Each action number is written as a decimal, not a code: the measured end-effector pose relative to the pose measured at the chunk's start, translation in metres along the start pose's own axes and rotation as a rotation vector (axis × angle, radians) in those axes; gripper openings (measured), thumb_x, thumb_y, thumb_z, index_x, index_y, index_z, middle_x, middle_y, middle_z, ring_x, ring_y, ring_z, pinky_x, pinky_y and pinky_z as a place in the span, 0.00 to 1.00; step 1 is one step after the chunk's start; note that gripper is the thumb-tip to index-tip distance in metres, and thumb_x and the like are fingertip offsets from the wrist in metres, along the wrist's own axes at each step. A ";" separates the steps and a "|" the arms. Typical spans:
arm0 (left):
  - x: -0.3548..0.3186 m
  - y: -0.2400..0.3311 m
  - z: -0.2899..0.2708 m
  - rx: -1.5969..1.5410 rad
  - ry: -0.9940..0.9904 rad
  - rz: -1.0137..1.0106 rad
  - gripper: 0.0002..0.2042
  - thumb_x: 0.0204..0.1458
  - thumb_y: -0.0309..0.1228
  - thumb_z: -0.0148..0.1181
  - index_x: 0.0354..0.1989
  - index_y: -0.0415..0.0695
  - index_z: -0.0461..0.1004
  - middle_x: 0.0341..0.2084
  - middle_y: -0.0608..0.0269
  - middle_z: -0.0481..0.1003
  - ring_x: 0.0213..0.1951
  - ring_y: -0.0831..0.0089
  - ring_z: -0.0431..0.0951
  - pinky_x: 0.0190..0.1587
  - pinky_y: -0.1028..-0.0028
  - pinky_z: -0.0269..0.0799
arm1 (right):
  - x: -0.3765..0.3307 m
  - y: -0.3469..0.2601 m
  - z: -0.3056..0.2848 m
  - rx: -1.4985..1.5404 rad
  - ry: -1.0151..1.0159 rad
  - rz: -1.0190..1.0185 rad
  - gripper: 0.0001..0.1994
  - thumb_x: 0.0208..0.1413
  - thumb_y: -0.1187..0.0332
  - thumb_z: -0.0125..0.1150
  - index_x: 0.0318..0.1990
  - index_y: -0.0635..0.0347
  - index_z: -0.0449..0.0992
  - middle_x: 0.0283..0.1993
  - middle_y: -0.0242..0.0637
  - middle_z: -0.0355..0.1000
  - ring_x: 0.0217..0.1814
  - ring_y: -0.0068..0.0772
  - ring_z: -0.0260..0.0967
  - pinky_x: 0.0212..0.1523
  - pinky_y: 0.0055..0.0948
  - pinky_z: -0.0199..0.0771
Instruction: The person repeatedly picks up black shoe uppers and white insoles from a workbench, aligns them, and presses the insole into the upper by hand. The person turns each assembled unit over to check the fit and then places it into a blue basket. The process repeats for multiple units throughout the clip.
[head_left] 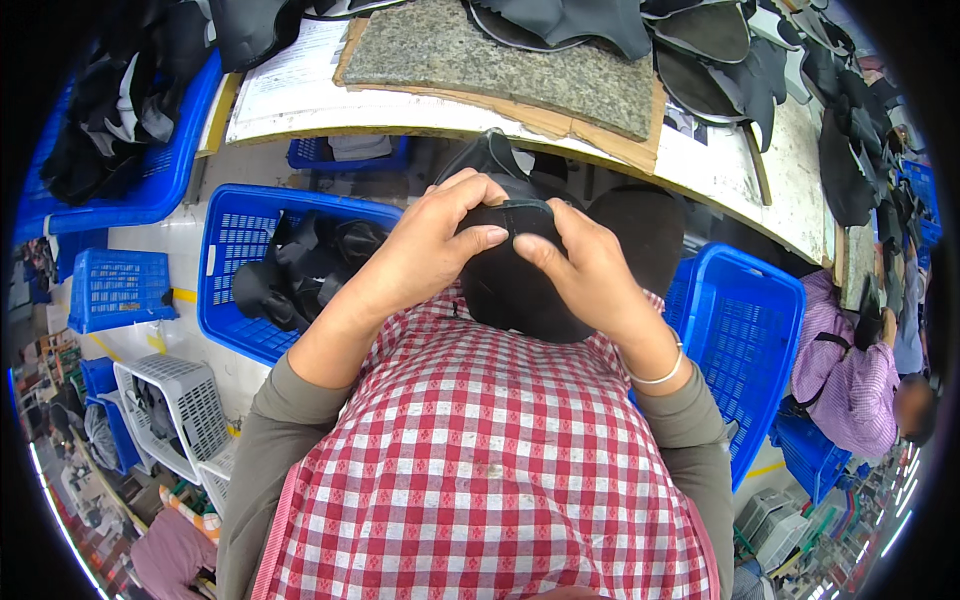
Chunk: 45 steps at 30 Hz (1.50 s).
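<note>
Black fabric, a curved shoe upper [520,285], was held above the lap, over a red checked apron [480,460], between bench [700,165] and body. It was grasped by both hands at its top edge. The left hand [425,250] was wrapped around the left side, fingers [470,190] curled over the rim and the thumb pressed flat across the front. The right hand [590,275] was closed on the right side, its thumb and forefinger pinched on the edge close to the left thumb. Both wrists were bent inward, forearms raised from the lower edge, a silver bangle [660,375] seen on the right wrist.

It was judged that the edge could be creased or pulled out of line if the two pinches were drawn unevenly, since the material looked soft. The upper could also slip and be dropped toward the blue crate [235,250] of dark pieces on the left, should either grip be loosened. A second blue crate [745,330] stood at the right.
</note>
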<state>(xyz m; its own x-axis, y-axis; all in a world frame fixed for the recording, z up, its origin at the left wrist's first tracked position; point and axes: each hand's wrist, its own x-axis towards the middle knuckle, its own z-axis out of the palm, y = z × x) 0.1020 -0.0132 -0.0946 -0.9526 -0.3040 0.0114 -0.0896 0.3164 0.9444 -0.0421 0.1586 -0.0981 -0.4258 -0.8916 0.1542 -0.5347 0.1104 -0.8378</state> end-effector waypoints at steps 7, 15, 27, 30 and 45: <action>0.006 -0.007 0.010 0.139 0.079 0.020 0.12 0.58 0.22 0.64 0.50 0.36 0.74 0.41 0.58 0.74 0.47 0.66 0.76 0.55 0.69 0.70 | 0.010 0.008 0.021 -0.163 0.079 0.079 0.17 0.69 0.55 0.59 0.40 0.62 0.78 0.33 0.51 0.78 0.36 0.56 0.78 0.34 0.47 0.76; 0.012 -0.029 0.017 -0.004 0.044 -0.013 0.10 0.59 0.24 0.64 0.48 0.36 0.76 0.41 0.62 0.75 0.47 0.73 0.75 0.55 0.71 0.70 | 0.005 0.021 0.002 -0.018 -0.179 0.121 0.21 0.60 0.56 0.71 0.47 0.65 0.75 0.41 0.54 0.79 0.44 0.63 0.78 0.43 0.49 0.77; 0.021 -0.045 0.026 -0.205 0.113 0.004 0.07 0.59 0.28 0.68 0.40 0.37 0.78 0.33 0.70 0.75 0.40 0.81 0.72 0.47 0.77 0.69 | -0.007 0.039 0.003 0.061 -0.158 0.189 0.18 0.57 0.55 0.73 0.37 0.63 0.81 0.36 0.45 0.79 0.40 0.54 0.77 0.40 0.44 0.76; 0.020 -0.051 0.027 -0.188 0.149 -0.086 0.07 0.58 0.27 0.68 0.38 0.36 0.79 0.32 0.63 0.76 0.36 0.74 0.75 0.43 0.73 0.71 | -0.014 0.039 0.011 -0.128 -0.091 0.213 0.18 0.60 0.53 0.70 0.37 0.63 0.81 0.35 0.42 0.79 0.39 0.52 0.77 0.38 0.43 0.76; 0.184 -0.151 -0.068 -1.439 -0.826 0.712 0.26 0.76 0.47 0.37 0.21 0.57 0.70 0.23 0.76 0.71 0.37 0.73 0.69 0.54 0.69 0.63 | 0.028 0.021 -0.060 0.321 0.126 -0.121 0.30 0.59 0.72 0.71 0.69 0.57 0.70 0.70 0.39 0.67 0.68 0.30 0.69 0.52 0.29 0.83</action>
<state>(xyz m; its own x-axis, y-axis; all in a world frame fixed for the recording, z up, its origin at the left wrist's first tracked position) -0.0401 -0.1780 -0.2128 -0.6155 0.1479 0.7742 0.2254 -0.9082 0.3527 -0.1090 0.1623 -0.0799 -0.4708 -0.8263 0.3090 -0.3386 -0.1542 -0.9282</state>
